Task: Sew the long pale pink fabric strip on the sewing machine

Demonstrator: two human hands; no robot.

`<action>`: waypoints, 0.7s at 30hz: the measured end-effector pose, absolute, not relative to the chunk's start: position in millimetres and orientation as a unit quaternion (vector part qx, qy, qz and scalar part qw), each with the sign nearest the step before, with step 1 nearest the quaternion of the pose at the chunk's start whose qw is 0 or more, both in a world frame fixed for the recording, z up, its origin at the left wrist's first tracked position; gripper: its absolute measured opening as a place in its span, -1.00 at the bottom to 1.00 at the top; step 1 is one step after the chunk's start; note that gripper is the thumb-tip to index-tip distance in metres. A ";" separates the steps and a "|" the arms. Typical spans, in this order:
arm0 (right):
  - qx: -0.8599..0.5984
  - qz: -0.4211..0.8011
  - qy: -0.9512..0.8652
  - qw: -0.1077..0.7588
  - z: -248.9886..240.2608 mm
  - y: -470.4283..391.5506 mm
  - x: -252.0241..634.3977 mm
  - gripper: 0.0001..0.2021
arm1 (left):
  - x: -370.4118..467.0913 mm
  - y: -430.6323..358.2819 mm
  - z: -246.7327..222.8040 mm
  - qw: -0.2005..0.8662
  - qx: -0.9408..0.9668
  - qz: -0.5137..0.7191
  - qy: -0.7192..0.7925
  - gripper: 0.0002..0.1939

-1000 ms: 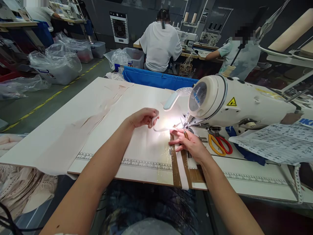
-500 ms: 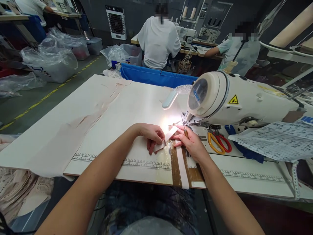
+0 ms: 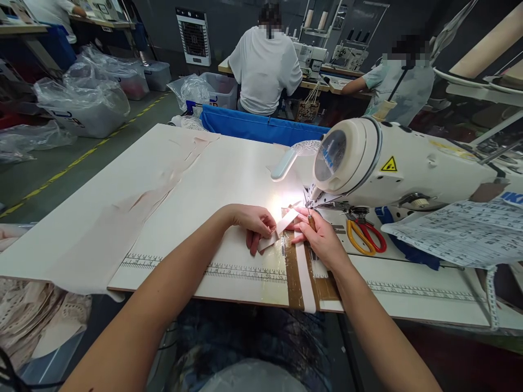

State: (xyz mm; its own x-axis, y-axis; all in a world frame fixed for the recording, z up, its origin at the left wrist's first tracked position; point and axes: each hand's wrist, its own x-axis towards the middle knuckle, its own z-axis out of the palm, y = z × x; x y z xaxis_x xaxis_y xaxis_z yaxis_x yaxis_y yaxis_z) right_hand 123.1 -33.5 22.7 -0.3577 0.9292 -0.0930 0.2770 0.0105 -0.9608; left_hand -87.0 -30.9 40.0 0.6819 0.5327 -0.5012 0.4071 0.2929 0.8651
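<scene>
The left hand (image 3: 257, 224) is nearly closed, with its thumb and fingers pinching one end of a flat, pale pink strip of cloth (image 3: 287, 220). From that pinch, the strip goes up and to the right, over to the fingertips of the right hand (image 3: 321, 237). The right hand is half curled, its fingers touching the strip's far end. It also has hold of a thin, pointed metal tool with a brown wooden handle (image 3: 311, 221), tucked by the thumb with its point up. A long, pale pink cloth band (image 3: 304, 280) lies below the right fingers and runs down to the table's edge, on top of shiny brown tape (image 3: 294, 280). I can't tell if it joins the strip.

The big white sewing machine (image 3: 355, 158) is just above and to the right of both hands. Scissors with yellow and red handles (image 3: 365, 239) lie to the right of the right hand. Black ruler marks (image 3: 245, 272) are below the left hand on the white table (image 3: 229, 169).
</scene>
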 end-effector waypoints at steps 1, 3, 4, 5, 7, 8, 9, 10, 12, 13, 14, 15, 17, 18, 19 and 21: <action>-0.474 0.515 -0.642 0.313 22.3 -33.4 123.3 -0.54 | -87.2 -30.9 39.5 0.700 0.593 0.045 0.396 -0.88; -0.480 0.499 -0.650 0.314 20.8 -33.1 124.1 -0.53 | -87.3 -30.9 38.7 0.697 0.597 0.051 0.394 -0.86; -0.482 0.490 -0.654 0.314 19.9 -33.1 124.6 -0.52 | -87.3 -30.8 38.4 0.694 0.602 0.056 0.391 -0.86; -0.484 0.480 -0.661 0.314 18.8 -33.2 125.1 -0.52 | -87.0 -30.8 38.3 0.690 0.607 0.061 0.389 -0.86; -0.479 0.457 -0.680 0.315 16.2 -33.9 126.3 -0.51 | -85.7 -30.8 38.8 0.683 0.611 0.074 0.393 -0.88; -0.472 0.445 -0.692 0.318 14.7 -34.4 126.8 -0.50 | -84.6 -30.8 39.4 0.679 0.608 0.082 0.402 -0.89; -0.464 0.428 -0.706 0.321 13.3 -35.1 127.4 -0.50 | -83.1 -30.9 40.1 0.674 0.604 0.092 0.415 -0.90; -0.457 0.407 -0.722 0.324 12.0 -35.8 127.9 -0.50 | -81.4 -31.1 40.7 0.666 0.601 0.108 0.429 -0.89; -0.447 0.359 -0.749 0.331 10.2 -37.4 128.5 -0.53 | -77.3 -31.6 41.3 0.642 0.598 0.156 0.455 -0.84; -0.442 0.336 -0.762 0.334 9.7 -38.1 128.6 -0.56 | -75.2 -31.9 41.0 0.628 0.597 0.184 0.464 -0.78; -0.437 0.315 -0.773 0.336 9.5 -38.7 128.5 -0.57 | -73.1 -32.1 40.1 0.616 0.596 0.210 0.471 -0.70; -0.431 0.299 -0.781 0.338 9.4 -39.1 128.2 -0.59 | -71.1 -32.3 38.7 0.608 0.593 0.230 0.475 -0.62; -0.420 0.284 -0.791 0.341 9.4 -39.4 127.4 -0.60 | -67.7 -32.6 35.3 0.602 0.582 0.260 0.481 -0.51; -0.418 0.283 -0.792 0.342 9.2 -39.3 126.9 -0.61 | -66.4 -32.8 33.6 0.604 0.575 0.274 0.479 -0.49; -0.417 0.286 -0.791 0.344 8.8 -38.9 126.5 -0.61 | -65.4 -33.0 32.3 0.606 0.566 0.292 0.476 -0.49; -0.416 0.296 -0.786 0.349 7.4 -37.7 125.9 -0.60 | -64.3 -33.5 30.6 0.610 0.550 0.329 0.465 -0.55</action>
State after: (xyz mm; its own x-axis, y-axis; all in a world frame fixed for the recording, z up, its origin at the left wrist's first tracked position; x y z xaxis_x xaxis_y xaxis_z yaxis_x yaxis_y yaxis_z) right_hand 125.9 -37.7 7.4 -0.4104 0.8608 0.3010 0.4474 0.4777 -0.7561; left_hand -64.3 -33.5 30.6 0.3504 0.9138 -0.2053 0.1102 0.1774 0.9779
